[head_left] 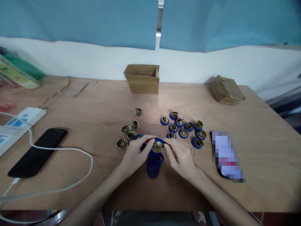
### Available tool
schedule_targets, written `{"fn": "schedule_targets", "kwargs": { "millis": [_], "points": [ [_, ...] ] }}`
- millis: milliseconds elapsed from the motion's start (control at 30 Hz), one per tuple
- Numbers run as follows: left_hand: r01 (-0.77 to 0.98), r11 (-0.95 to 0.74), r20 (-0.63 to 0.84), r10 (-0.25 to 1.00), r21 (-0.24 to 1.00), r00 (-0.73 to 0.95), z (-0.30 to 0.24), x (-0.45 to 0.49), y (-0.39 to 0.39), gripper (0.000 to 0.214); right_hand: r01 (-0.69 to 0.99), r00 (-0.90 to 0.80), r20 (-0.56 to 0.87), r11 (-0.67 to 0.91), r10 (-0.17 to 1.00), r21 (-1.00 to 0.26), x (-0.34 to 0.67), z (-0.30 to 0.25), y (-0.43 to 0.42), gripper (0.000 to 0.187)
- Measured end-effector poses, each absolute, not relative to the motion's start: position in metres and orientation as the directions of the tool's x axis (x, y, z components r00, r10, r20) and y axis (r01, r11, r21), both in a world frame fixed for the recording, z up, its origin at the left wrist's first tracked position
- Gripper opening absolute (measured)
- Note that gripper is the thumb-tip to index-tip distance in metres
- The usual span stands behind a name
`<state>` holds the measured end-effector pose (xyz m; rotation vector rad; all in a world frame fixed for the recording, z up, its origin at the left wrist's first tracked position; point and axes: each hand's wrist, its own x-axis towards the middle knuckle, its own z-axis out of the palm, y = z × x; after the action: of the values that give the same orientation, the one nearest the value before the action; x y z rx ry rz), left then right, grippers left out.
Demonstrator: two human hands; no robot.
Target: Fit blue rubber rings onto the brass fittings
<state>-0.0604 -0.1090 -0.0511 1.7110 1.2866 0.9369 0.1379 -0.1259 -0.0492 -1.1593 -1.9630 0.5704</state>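
Between my two hands is a round brass fitting [158, 146] with a blue ring around its far edge. My left hand [138, 152] pinches it from the left, and the fingers of my right hand [180, 153] close on its right side. Below them lies an overlapping row of loose blue rings [153, 171]. To the left sit several brass fittings [122, 143] without blue rings. On the right stands a group of brass fittings with blue rings [183, 133]. Thin wire-like rings [192, 151] lie beside my right hand, partly hidden by it.
An open cardboard box [144, 84] stands at the back, a crumpled carton [227, 90] at the back right. A phone [39, 152] with a white cable [70, 149] and a power strip [25, 117] lie left. Another phone [225, 153] lies right. Tweezers [81, 89] rest behind.
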Motion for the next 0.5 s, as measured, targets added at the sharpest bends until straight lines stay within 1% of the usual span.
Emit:
{"fn": "schedule_targets", "kwargs": {
  "millis": [67, 133, 233, 333, 433, 500],
  "points": [
    [0.425, -0.188, 0.096, 0.969, 0.885, 0.229, -0.0505, -0.061, -0.1085, 0.025, 0.547, -0.316, 0.423, 0.527, 0.849, -0.651, 0.1388, -0.0522, -0.1252, 0.025],
    [0.418, -0.168, 0.075, 0.97, 0.893, 0.23, -0.0506, -0.0612, -0.1087, 0.026, 0.574, -0.322, 0.444, 0.545, 0.836, -0.611, 0.1397, -0.0553, -0.1244, 0.026],
    [0.369, -0.138, 0.05, 0.97, 0.919, 0.238, -0.0531, -0.0599, -0.1102, 0.032, 0.617, -0.329, 0.469, 0.562, 0.82, -0.55, 0.1408, -0.0586, -0.1234, 0.025],
    [0.322, -0.146, 0.069, 0.968, 0.935, 0.24, -0.0556, -0.0583, -0.1127, 0.041, 0.625, -0.368, 0.482, 0.595, 0.795, -0.505, 0.1412, -0.0585, -0.1225, 0.022],
    [0.307, -0.166, 0.094, 0.967, 0.937, 0.237, -0.0549, -0.0583, -0.115, 0.04, 0.583, -0.392, 0.503, 0.631, 0.77, -0.511, 0.1411, -0.0552, -0.1217, 0.021],
    [0.319, -0.179, 0.105, 0.966, 0.931, 0.235, -0.0532, -0.0587, -0.1162, 0.042, 0.521, -0.374, 0.511, 0.631, 0.774, -0.575, 0.1406, -0.0527, -0.1215, 0.022]
  ]
}}
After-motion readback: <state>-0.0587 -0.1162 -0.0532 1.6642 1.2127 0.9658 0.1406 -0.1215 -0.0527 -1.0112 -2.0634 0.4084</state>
